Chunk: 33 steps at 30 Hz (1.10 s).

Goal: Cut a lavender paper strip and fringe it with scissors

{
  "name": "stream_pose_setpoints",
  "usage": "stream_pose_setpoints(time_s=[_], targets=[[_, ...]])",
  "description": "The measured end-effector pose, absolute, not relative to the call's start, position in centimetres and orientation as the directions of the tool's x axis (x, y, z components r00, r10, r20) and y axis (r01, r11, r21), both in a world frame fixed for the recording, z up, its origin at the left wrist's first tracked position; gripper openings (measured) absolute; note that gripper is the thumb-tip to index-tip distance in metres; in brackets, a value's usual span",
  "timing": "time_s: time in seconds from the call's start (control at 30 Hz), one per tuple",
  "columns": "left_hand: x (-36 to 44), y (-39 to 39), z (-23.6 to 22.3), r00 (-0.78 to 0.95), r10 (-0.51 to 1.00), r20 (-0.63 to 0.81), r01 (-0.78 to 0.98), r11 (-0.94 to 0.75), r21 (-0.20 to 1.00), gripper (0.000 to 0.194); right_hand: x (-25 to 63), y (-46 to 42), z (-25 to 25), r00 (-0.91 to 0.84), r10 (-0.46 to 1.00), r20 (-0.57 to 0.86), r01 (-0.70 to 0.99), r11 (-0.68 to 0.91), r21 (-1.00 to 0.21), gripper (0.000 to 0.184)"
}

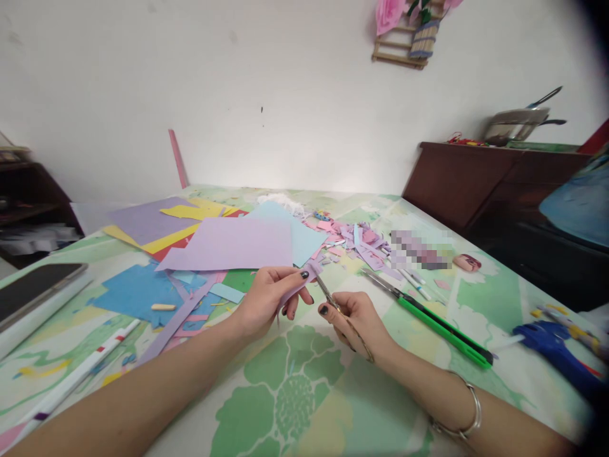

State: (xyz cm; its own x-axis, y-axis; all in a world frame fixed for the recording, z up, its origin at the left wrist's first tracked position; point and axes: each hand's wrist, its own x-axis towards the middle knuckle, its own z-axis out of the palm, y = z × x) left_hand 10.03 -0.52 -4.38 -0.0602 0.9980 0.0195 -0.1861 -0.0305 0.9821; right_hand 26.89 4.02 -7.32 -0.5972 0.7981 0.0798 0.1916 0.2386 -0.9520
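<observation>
Between thumb and fingers, my left hand pinches a narrow lilac paper strip, whose lower end curls down below the palm. My right hand is closed around a pair of scissors, with the metal blades pointing up and left at the strip's upper end. The blades appear to touch the paper there; whether they are apart is too small to tell. Just beyond my left hand lies a large lilac sheet, partly over a light blue sheet. Small lilac and pink paper scraps are heaped beyond the scissors.
A green box cutter with its blade out lies right of my right hand. Farther right is a blue glue gun. On the left are blue paper, a white marker and a phone. A wall bounds the table's far side.
</observation>
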Motion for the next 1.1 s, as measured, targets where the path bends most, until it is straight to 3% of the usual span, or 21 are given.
stream_pose_setpoints(time_s=[1.1], targets=[[10.25,-0.78,-3.93,-0.049,0.999,0.006,-0.112,-0.012,0.994,0.033,27.05,3.63,-7.24,-0.615,0.786,0.065,0.166,0.210,-0.964,0.049]])
